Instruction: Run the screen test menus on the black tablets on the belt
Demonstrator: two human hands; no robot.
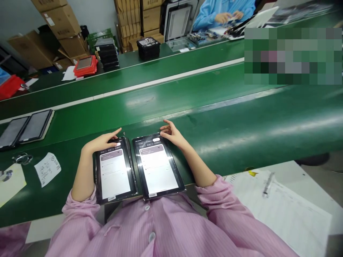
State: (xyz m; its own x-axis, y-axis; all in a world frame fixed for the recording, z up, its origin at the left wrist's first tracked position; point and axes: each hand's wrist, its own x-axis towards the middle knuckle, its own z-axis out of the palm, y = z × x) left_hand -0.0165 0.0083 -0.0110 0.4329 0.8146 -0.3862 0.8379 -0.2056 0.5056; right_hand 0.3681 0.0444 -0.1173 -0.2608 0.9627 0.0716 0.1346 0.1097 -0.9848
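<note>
Pink shirt (163, 226) occupies foreground. Left hand (102, 141), fingers extended, is over top of left tablet (115, 175); right hand (173, 135), fingers loosely parted, at upper corner of right tablet (158, 167).

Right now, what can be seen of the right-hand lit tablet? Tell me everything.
The right-hand lit tablet is a glossy, black-bordered slab lying screen up on the green bench, top end pointing forward, beside the left-hand lit tablet. Its screen is mostly white, with a mauve banner and, above that, a small white button; the text is unreadable. A small white label sits on the near border. The right hand is at its upper right corner; contact is unclear.
</note>
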